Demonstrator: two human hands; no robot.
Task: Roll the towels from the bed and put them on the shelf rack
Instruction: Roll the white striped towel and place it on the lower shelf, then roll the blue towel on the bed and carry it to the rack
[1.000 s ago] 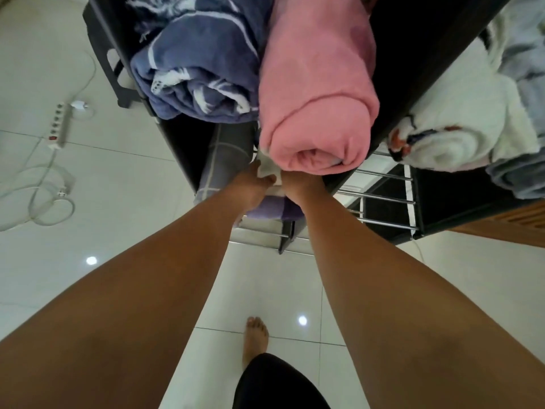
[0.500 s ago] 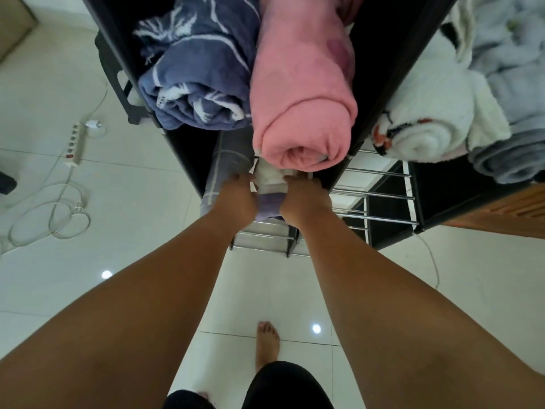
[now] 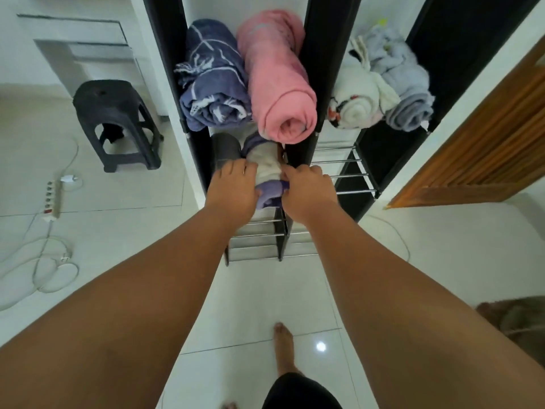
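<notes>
Head cam: rolled purple-and-white towel [image 3: 267, 172] lies on the lower shelf of the left bay of the shelf rack [image 3: 320, 60], its purple end sticking out past the front edge. Left grip [image 3: 233, 184] clasps its left side and right grip [image 3: 306, 193] its right side, fingers wrapped onto the roll, so it's squeezed between the two. Just left of it on the same shelf is a grey roll [image 3: 225, 149], touching the left grip's fingers.

Shelf above, same bay: blue patterned towel [image 3: 212, 84] and pink towel [image 3: 280, 84] side by side and touching; the pink one overhangs the front edge, over the held roll. Right bay, upper shelf: white towel [image 3: 356, 104] against a pale blue towel [image 3: 404, 93]. The bare metal rods [image 3: 342, 175] of the right bay's lower shelf show below them.

On the floor left of the rack: black stool [image 3: 118, 125], power strip [image 3: 53, 199] and loose white cable [image 3: 44, 261]. Wooden door [image 3: 486, 149] to the right. Bare foot [image 3: 283, 346] on the tiles in front of the rack.
</notes>
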